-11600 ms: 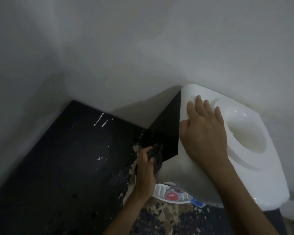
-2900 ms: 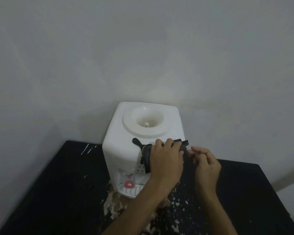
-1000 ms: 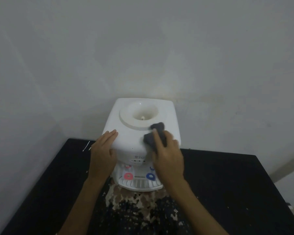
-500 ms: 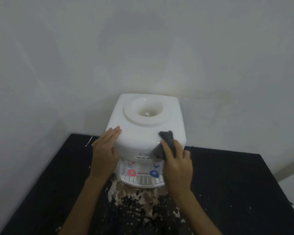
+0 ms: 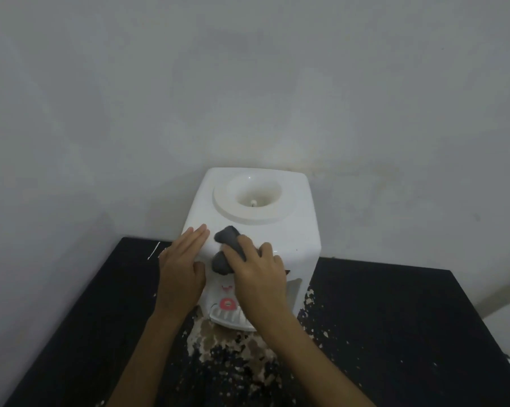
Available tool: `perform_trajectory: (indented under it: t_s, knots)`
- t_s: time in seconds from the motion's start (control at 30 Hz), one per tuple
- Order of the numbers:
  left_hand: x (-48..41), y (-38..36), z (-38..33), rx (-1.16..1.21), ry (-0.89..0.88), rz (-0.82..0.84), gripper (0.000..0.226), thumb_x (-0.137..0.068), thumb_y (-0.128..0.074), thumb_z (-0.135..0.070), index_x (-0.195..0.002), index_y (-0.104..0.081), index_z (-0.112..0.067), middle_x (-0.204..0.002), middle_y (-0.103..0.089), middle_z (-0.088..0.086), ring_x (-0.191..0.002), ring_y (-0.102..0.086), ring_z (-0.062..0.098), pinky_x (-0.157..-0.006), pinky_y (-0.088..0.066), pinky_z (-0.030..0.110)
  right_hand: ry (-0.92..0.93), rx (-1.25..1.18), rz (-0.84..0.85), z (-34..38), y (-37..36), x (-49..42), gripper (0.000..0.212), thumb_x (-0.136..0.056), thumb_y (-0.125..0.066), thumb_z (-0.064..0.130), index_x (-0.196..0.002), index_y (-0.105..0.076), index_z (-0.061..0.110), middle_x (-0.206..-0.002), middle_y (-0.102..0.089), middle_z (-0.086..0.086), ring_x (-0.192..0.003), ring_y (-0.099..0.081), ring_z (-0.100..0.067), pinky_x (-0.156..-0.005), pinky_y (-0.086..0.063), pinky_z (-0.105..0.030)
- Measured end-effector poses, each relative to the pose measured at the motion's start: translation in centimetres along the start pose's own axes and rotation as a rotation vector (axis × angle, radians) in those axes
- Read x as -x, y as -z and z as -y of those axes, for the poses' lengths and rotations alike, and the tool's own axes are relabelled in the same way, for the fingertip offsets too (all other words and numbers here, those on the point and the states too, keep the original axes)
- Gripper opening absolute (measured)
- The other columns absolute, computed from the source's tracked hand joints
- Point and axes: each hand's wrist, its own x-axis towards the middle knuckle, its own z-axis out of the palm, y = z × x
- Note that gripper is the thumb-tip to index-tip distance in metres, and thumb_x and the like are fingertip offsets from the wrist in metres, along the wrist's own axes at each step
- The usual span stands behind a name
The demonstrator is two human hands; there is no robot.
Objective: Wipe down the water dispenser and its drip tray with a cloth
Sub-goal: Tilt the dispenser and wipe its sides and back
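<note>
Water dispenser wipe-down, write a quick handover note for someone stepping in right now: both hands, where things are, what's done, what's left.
Left hand: flat on the water dispenser at its front-left top corner, bracing it, holding nothing.
Right hand: pressing the dark cloth against the top front edge, above the taps.
Dispenser stands on the black table against the wall. Drip tray sits at its base, partly hidden under the right wrist.
Done: cannot tell which faces are already wiped.
Left: at least the tap recess and the drip tray, which the cloth is not touching.
</note>
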Motion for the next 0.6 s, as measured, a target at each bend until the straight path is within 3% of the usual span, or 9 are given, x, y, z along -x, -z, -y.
perform_trajectory:
  t_s: [0.13, 0.27, 0.33, 0.43, 0.53, 0.6]
  knots:
    - [0.2, 0.6, -0.7, -0.010, 0.049, 0.024, 0.056, -0.077, -0.033, -0.011, -0.130, -0.051, -0.008, -0.134, -0.052, 0.005, -0.128, -0.046, 0.024, -0.098, -0.041, 0.058, -0.095, 0.073, -0.043, -3.7, 1.4, 1.0, 0.036, -0.073, -0.061, 0.008, -0.107, -0.066, 0.019, -0.111, -0.063, -0.004, -0.067, -0.048, -0.024, -0.051, -0.029, -0.026]
    - [0.4, 1.2, -1.5, -0.012, 0.066, 0.040, 0.051, -0.078, -0.037, -0.011, -0.125, -0.057, -0.006, -0.130, -0.057, 0.008, -0.124, -0.049, 0.028, -0.100, -0.040, 0.055, -0.297, 0.080, -0.040, -7.8, 2.9, 1.9, 0.034, -0.073, -0.065, 0.008, -0.107, -0.066, 0.016, -0.107, -0.063, -0.009, -0.067, -0.050, -0.029, -0.047, -0.043, -0.031]
    - [0.3, 1.5, -2.6, -0.007, 0.055, 0.025, 0.046, -0.081, -0.039, -0.016, -0.120, -0.061, -0.006, -0.122, -0.062, 0.008, -0.116, -0.055, 0.027, -0.098, -0.042, 0.051, -0.407, 0.000, -0.042, -9.3, 3.4, 2.0, 0.030, -0.082, -0.062, 0.008, -0.111, -0.064, 0.016, -0.110, -0.060, -0.008, -0.077, -0.052, -0.029, -0.054, -0.048, -0.034]
    - [-0.3, 1.7, -5.4, 0.059, 0.013, 0.028, 0.042, -0.087, -0.037, -0.024, -0.115, -0.063, -0.007, -0.100, -0.068, 0.002, -0.094, -0.060, 0.018, -0.086, -0.049, 0.036, -0.623, -0.432, -0.057, -10.8, 4.7, 2.2, 0.026, -0.091, -0.052, 0.011, -0.115, -0.054, 0.020, -0.107, -0.056, 0.004, -0.091, -0.054, -0.014, -0.072, -0.047, -0.028]
    - [-1.0, 1.1, -8.7, 0.224, -0.030, 0.070, 0.038, -0.088, -0.042, -0.025, -0.115, -0.063, -0.007, -0.089, -0.067, -0.001, -0.082, -0.061, 0.010, -0.079, -0.050, 0.023, -0.919, -0.866, -0.051, -11.8, 6.2, 2.5, 0.021, -0.095, -0.049, 0.016, -0.114, -0.042, 0.020, -0.103, -0.055, 0.004, -0.090, -0.054, -0.007, -0.069, -0.045, -0.023]
    - [-1.5, -0.1, -10.6, 0.324, -0.077, 0.111, 0.033, -0.088, -0.050, -0.021, -0.115, -0.063, -0.008, -0.089, -0.068, -0.004, -0.083, -0.063, 0.006, -0.082, -0.051, 0.019, -1.111, -1.043, -0.061, -12.5, 6.8, 2.6, 0.022, -0.096, -0.048, 0.020, -0.116, -0.040, 0.020, -0.107, -0.054, -0.002, -0.091, -0.054, -0.011, -0.073, -0.046, -0.029]
